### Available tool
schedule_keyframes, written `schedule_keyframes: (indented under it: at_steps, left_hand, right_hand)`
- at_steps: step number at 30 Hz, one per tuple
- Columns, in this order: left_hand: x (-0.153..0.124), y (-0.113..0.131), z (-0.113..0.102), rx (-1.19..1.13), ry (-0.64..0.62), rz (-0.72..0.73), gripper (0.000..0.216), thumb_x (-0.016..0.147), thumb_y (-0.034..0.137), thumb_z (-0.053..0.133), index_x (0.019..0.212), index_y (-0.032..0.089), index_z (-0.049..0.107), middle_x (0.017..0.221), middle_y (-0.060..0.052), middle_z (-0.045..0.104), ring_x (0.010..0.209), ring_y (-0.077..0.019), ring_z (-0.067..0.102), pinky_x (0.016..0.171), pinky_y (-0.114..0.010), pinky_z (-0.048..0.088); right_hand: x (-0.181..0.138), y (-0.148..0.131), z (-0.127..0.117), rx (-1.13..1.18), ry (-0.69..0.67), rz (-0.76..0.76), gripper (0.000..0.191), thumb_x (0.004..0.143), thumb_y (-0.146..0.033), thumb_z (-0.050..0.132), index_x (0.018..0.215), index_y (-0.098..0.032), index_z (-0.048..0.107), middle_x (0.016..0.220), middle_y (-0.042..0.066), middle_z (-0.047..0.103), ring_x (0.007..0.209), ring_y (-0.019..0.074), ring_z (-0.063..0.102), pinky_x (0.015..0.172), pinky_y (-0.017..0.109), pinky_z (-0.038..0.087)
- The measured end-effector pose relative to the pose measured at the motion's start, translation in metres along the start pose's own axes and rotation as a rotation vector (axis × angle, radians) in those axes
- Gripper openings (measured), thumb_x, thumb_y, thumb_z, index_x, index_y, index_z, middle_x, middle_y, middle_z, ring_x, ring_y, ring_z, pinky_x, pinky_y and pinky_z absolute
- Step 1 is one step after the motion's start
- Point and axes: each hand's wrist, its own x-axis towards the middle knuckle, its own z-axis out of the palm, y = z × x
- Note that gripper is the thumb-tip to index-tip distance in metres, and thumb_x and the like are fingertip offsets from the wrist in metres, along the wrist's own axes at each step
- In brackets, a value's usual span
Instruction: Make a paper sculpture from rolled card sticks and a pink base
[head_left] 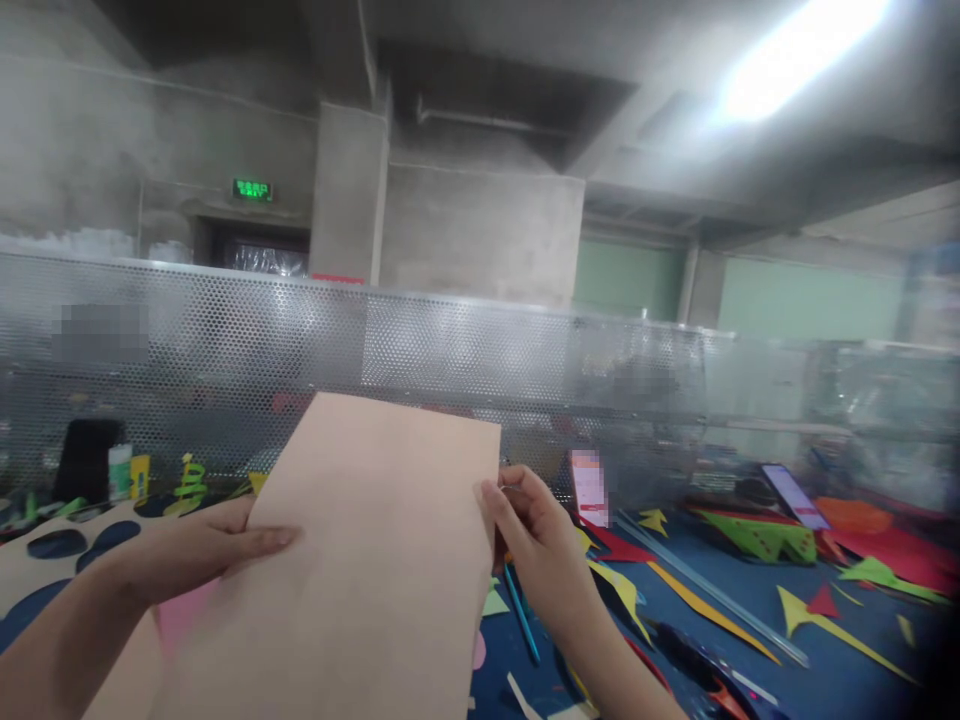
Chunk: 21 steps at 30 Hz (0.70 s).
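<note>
A large sheet of pale beige paper is held up in front of me, its top edge tilted slightly down to the right. My left hand grips its left edge, thumb on the near face and fingers behind. On the right edge, my right hand pinches the sheet between thumb and curled fingers. Behind the sheet at lower left shows a bit of pink paper. A blue pen-like stick lies on the table just below my right hand.
Colored paper scraps litter the blue table, with a clear ruler-like strip. Two lit phones lean at the back. At left are a glue stick and a sheet with cut-out holes. A perforated metal screen stands behind.
</note>
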Motion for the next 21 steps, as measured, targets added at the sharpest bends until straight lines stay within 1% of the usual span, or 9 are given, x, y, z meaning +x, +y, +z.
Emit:
schedule_keyframes:
  at_steps: [3, 5, 7, 9, 12, 14, 16, 18, 21]
  left_hand:
    - [-0.003, 0.003, 0.002, 0.033, 0.002, -0.035, 0.007, 0.066, 0.03, 0.067, 0.07, 0.024, 0.07, 0.053, -0.001, 0.068, 0.066, -0.0206, 0.068, 0.068, -0.029, 0.055]
    - [-0.004, 0.003, 0.003, 0.048, -0.019, -0.06, 0.006, 0.066, 0.029, 0.067, 0.069, 0.025, 0.07, 0.045, 0.001, 0.064, 0.069, -0.0211, 0.068, 0.069, -0.029, 0.054]
    - [-0.003, 0.002, 0.001, 0.037, -0.022, -0.068, 0.007, 0.066, 0.029, 0.067, 0.071, 0.024, 0.07, 0.048, 0.0, 0.066, 0.07, -0.021, 0.068, 0.069, -0.028, 0.054]
    - [0.0, 0.0, -0.002, -0.002, -0.004, -0.052, 0.013, 0.065, 0.03, 0.068, 0.076, 0.023, 0.07, 0.063, -0.002, 0.071, 0.07, -0.0207, 0.068, 0.066, -0.027, 0.055]
    - [0.005, -0.003, -0.007, -0.124, 0.045, -0.009, 0.024, 0.064, 0.033, 0.069, 0.086, 0.021, 0.069, 0.082, -0.005, 0.072, 0.073, -0.0219, 0.068, 0.063, -0.027, 0.055]
    - [0.007, -0.002, -0.007, -0.202, 0.089, 0.002, 0.03, 0.065, 0.035, 0.068, 0.091, 0.02, 0.068, 0.084, -0.006, 0.072, 0.074, -0.0225, 0.067, 0.064, -0.028, 0.055]
    - [0.006, 0.001, -0.005, -0.232, 0.124, 0.002, 0.033, 0.066, 0.036, 0.067, 0.094, 0.018, 0.067, 0.082, -0.008, 0.072, 0.073, -0.0227, 0.067, 0.064, -0.029, 0.055]
    - [0.004, 0.004, -0.001, -0.232, 0.142, 0.014, 0.035, 0.066, 0.036, 0.067, 0.095, 0.017, 0.067, 0.083, -0.009, 0.072, 0.073, -0.0226, 0.067, 0.063, -0.029, 0.054]
    - [0.004, 0.007, 0.003, -0.219, 0.169, 0.039, 0.034, 0.065, 0.035, 0.068, 0.095, 0.018, 0.067, 0.087, -0.008, 0.072, 0.075, -0.022, 0.067, 0.066, -0.027, 0.054]
  right_hand:
    - [-0.002, -0.002, 0.001, 0.023, 0.027, 0.007, 0.026, 0.079, -0.049, 0.047, 0.084, -0.023, 0.041, 0.049, -0.008, 0.045, 0.037, 0.0088, 0.043, 0.034, 0.018, 0.036]
    - [-0.001, -0.002, 0.0, 0.031, 0.049, 0.006, 0.027, 0.078, -0.049, 0.049, 0.08, -0.023, 0.04, 0.049, -0.008, 0.044, 0.038, 0.0086, 0.042, 0.035, 0.018, 0.035]
    - [0.0, -0.001, -0.002, 0.048, 0.082, 0.005, 0.028, 0.076, -0.049, 0.052, 0.074, -0.024, 0.039, 0.047, -0.009, 0.041, 0.037, 0.0081, 0.04, 0.035, 0.018, 0.033]
    - [0.001, 0.001, -0.002, 0.126, 0.078, 0.064, 0.029, 0.076, -0.052, 0.051, 0.076, -0.024, 0.041, 0.047, -0.009, 0.04, 0.037, 0.0087, 0.04, 0.036, 0.019, 0.034]
    - [0.002, 0.003, 0.0, 0.293, -0.098, 0.268, 0.038, 0.075, -0.061, 0.042, 0.08, -0.023, 0.047, 0.05, -0.006, 0.047, 0.041, 0.0114, 0.048, 0.042, 0.023, 0.041]
    - [0.001, 0.003, 0.003, 0.292, -0.222, 0.327, 0.039, 0.072, -0.06, 0.048, 0.076, -0.021, 0.049, 0.053, -0.003, 0.051, 0.046, 0.0121, 0.052, 0.047, 0.025, 0.044]
    - [0.0, 0.003, 0.006, 0.214, -0.289, 0.293, 0.035, 0.069, -0.055, 0.057, 0.07, -0.021, 0.049, 0.055, -0.003, 0.053, 0.049, 0.0108, 0.052, 0.049, 0.024, 0.045]
    - [-0.002, 0.005, 0.008, 0.124, -0.309, 0.221, 0.034, 0.069, -0.053, 0.058, 0.069, -0.02, 0.047, 0.054, -0.005, 0.052, 0.045, 0.0088, 0.049, 0.046, 0.022, 0.043]
    - [-0.002, 0.009, 0.008, -0.062, -0.172, 0.087, 0.032, 0.075, -0.051, 0.052, 0.07, -0.019, 0.047, 0.049, -0.007, 0.045, 0.041, 0.007, 0.04, 0.04, 0.019, 0.036]
